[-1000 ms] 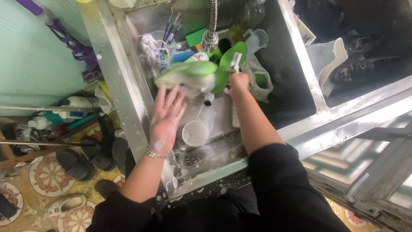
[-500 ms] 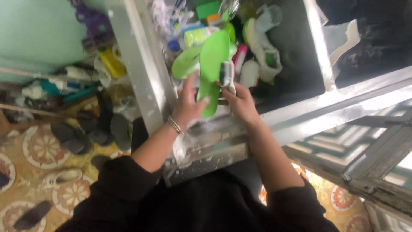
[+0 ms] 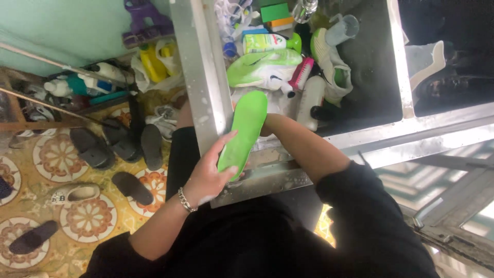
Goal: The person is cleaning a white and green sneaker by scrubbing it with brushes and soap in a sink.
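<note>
- The left hand (image 3: 208, 175) curls around the near end of a green insole (image 3: 244, 133), thumb laid over it, above the front rim of the steel sink (image 3: 198, 77).
- The right hand (image 3: 267, 126) is mostly hidden behind the insole's far end; its grip cannot be told.
- Inside the sink lie a green-and-white shoe (image 3: 262, 69), a pink brush (image 3: 301, 73) and a white bottle (image 3: 310, 100).
- Left of the sink, dark slippers (image 3: 116, 146) sit on patterned floor tiles (image 3: 77, 216), beneath a pale green wall (image 3: 62, 23).
</note>
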